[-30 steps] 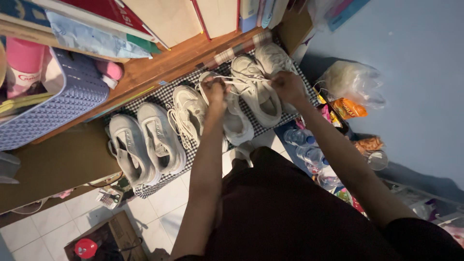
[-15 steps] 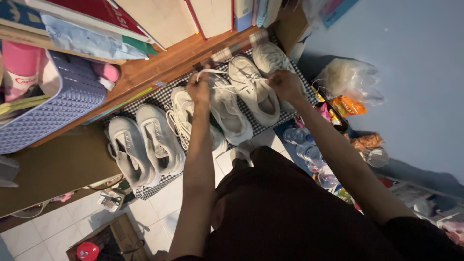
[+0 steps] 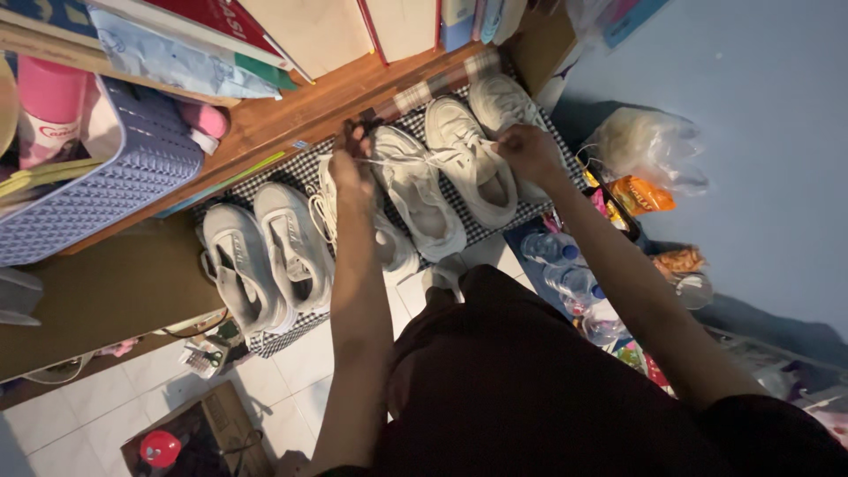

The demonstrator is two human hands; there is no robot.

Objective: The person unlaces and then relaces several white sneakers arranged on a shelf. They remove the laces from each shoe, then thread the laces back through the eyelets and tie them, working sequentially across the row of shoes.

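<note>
Near the top centre of the frame, the left hand (image 3: pixel 351 166) and right hand (image 3: pixel 527 150) are each pinching, grip closed, an end of a white shoelace (image 3: pixel 402 161), pulling it taut across a white sneaker (image 3: pixel 468 159) on the checkered mat (image 3: pixel 291 177); the lacing seems underway, calling next for careful threading.

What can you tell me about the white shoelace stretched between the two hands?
The white shoelace is thin, looks like woven fabric, and is pulled taut in a nearly level line. The left hand pinches one end and the right hand the other. It spans two white sneakers standing on a checkered cloth.
</note>
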